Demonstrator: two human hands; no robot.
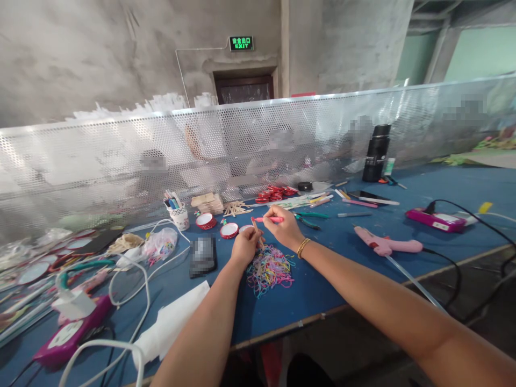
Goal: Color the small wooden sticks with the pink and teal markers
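My right hand (285, 230), with a bracelet at the wrist, is closed around a red marker (274, 219). The marker's tip points left, at the upper end of a small wooden craft stick (254, 223) pinched in my left hand (245, 246). Below both hands lies a tangled heap of colourful elastic bands (271, 271). Just beyond my left hand are a round red-rimmed tin (229, 230) with a white face and a similar one (205, 220) farther left. A loose pile of wooden craft sticks (237, 208) lies behind them.
Left stand a phone (202, 257), a pen cup (178, 216), white cables and a purple power strip (72, 330). Rightward lie pliers (308, 217), a pink glue gun (387, 243), another purple power strip (436, 220) and a black bottle (376, 153). A perforated metal screen (250, 150) borders the back.
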